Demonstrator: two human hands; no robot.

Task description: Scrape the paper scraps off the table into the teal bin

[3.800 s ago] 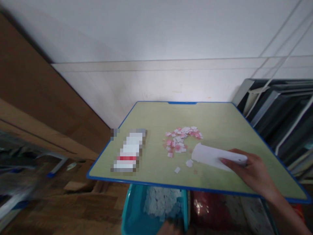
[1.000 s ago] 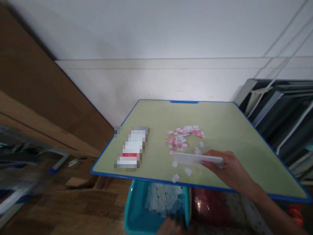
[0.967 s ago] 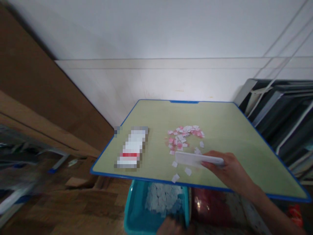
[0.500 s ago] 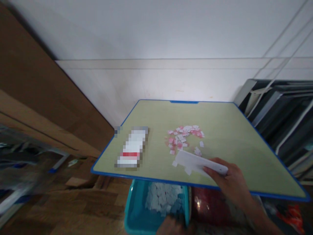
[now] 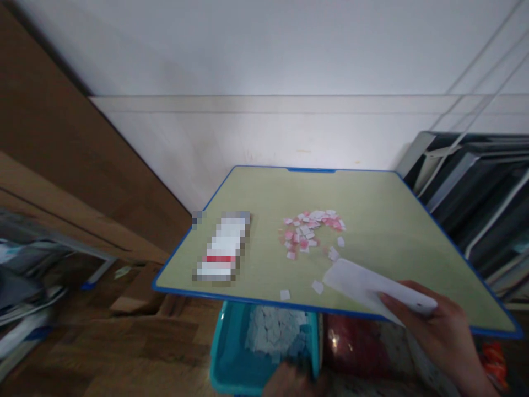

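Two hands: the right hand shows near the front right corner of the tabletop; only part of the left hand shows at the bottom edge, below the tabletop.
Right fingers: closed around the near end of a flat white scraper, thumb on top.
Left fingers: blurred and cut off by the frame edge, so I cannot tell whether they are open or closed; the hand sits at the near rim of the teal bin.
Scraper: slanted, its broad free end pointing left and away from the person, low over the tabletop beside the front edge; contact with the surface is unclear.
Loose pieces: two small white paper squares lie just left of the scraper's free end, close to the front edge.
Main pile: pink and white paper scraps lie scattered in a rough arc at the tabletop's middle, apart from the scraper.
Bin contents: pale scraps fill the teal bin, which stands under the front edge.
Left side: a pixelated white and red object lies on the tabletop.
Right side: dark framed panels lean beside the tabletop.
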